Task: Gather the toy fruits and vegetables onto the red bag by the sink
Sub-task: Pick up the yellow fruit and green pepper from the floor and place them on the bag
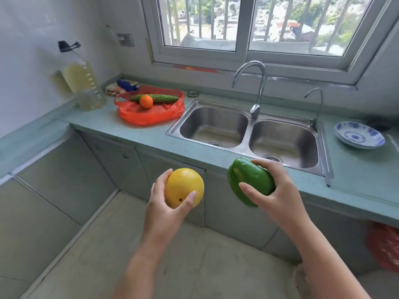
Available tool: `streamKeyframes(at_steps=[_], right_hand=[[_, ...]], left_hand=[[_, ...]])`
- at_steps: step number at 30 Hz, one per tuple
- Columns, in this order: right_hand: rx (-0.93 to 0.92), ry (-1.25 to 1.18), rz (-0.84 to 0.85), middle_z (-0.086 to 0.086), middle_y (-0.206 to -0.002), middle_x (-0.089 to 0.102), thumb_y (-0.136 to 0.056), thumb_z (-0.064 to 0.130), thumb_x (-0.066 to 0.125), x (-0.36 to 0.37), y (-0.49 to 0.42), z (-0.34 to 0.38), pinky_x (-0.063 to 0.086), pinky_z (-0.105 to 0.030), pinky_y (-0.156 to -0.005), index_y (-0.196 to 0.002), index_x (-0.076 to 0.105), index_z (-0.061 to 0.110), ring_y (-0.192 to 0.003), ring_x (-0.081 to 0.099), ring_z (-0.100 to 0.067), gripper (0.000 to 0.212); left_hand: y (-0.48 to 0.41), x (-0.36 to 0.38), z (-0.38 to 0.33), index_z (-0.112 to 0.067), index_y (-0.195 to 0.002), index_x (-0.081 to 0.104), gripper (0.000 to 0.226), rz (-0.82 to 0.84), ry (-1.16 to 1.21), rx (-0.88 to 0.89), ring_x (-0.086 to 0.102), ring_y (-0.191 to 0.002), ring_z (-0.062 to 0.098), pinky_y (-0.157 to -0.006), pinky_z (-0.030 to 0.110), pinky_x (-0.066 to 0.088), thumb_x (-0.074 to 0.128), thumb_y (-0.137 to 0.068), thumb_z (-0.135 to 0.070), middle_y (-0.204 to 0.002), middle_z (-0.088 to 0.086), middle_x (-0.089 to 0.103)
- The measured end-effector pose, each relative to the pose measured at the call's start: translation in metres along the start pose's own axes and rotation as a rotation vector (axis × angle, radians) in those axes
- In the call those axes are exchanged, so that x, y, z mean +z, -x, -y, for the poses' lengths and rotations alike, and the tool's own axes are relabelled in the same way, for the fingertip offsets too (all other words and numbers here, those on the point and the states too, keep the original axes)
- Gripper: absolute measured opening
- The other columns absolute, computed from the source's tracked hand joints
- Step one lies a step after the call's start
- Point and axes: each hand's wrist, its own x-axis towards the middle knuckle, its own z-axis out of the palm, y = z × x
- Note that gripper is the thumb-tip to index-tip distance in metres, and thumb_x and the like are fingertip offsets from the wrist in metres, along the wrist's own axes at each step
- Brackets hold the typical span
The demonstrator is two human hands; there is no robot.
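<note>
Red bag (151,117) left of the sink (248,130) holds an orange (146,101) and a gourd (166,98), while the left hand (164,203) grasps a yellow fruit (184,186) and the right hand (278,190) a green pepper (250,180) before the sink, both seemingly due across next.

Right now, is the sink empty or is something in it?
Empty: both basins of the sink show only bare steel and their drains, no toys or dishes.

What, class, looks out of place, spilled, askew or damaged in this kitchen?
Nothing plainly stands out. The orange round toy fruit and long green bumpy toy gourd lie on the red plastic bag; no spill shows. The large clear plastic bottle of yellowish liquid seems to lean, perhaps only lens distortion.
</note>
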Motion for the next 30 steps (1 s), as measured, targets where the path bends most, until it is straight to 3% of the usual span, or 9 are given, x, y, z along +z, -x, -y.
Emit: streamKeyframes(at_steps=[3,8,14,20,30], right_hand=[[-0.004,0.002,0.019,0.017,-0.107,0.050,-0.066,0.029,0.077,0.005,-0.028,-0.013,0.034,0.000,-0.075,-0.102,0.050,0.044,-0.097,0.046,0.012,0.047],[0.012,-0.044,0.108,0.008,-0.109,0.051,-0.069,0.020,0.078,0.042,-0.068,-0.024,0.033,0.000,-0.075,-0.109,0.056,0.029,-0.098,0.046,0.011,0.047],[-0.017,-0.090,0.261,0.014,-0.107,0.049,-0.070,0.020,0.076,0.107,-0.112,-0.016,0.035,0.001,-0.071,-0.102,0.052,0.041,-0.095,0.046,0.013,0.046],[-0.056,-0.071,0.306,0.014,-0.105,0.051,-0.069,0.018,0.077,0.187,-0.174,0.001,0.033,0.002,-0.071,-0.102,0.055,0.036,-0.093,0.046,0.016,0.044],[-0.108,-0.137,0.340,0.016,-0.106,0.052,-0.069,0.023,0.077,0.343,-0.280,0.052,0.035,-0.001,-0.075,-0.104,0.056,0.037,-0.096,0.049,0.008,0.043]], left_hand=[[-0.014,0.005,0.004,-0.054,-0.115,0.040,0.070,-0.055,0.016,-0.014,0.057,-0.101,0.007,-0.078,0.022,0.047,0.066,-0.050,-0.061,-0.124,-0.008,0.049],[-0.035,-0.010,0.017,-0.055,-0.111,0.040,0.068,-0.147,-0.001,-0.078,0.057,-0.098,0.001,-0.068,0.009,0.045,0.065,-0.048,-0.062,-0.125,-0.009,0.050],[-0.079,-0.046,0.046,-0.052,-0.114,0.041,0.070,-0.261,-0.015,-0.113,0.057,-0.101,0.010,-0.077,0.022,0.047,0.066,-0.049,-0.061,-0.125,-0.004,0.051],[-0.151,-0.094,0.076,-0.050,-0.114,0.042,0.069,-0.311,-0.012,-0.112,0.055,-0.105,0.011,-0.086,0.032,0.049,0.066,-0.051,-0.062,-0.125,-0.007,0.051],[-0.280,-0.199,0.104,-0.045,-0.120,0.042,0.075,-0.361,-0.045,-0.092,0.053,-0.104,0.003,-0.077,0.017,0.046,0.064,-0.051,-0.064,-0.124,-0.015,0.048]])
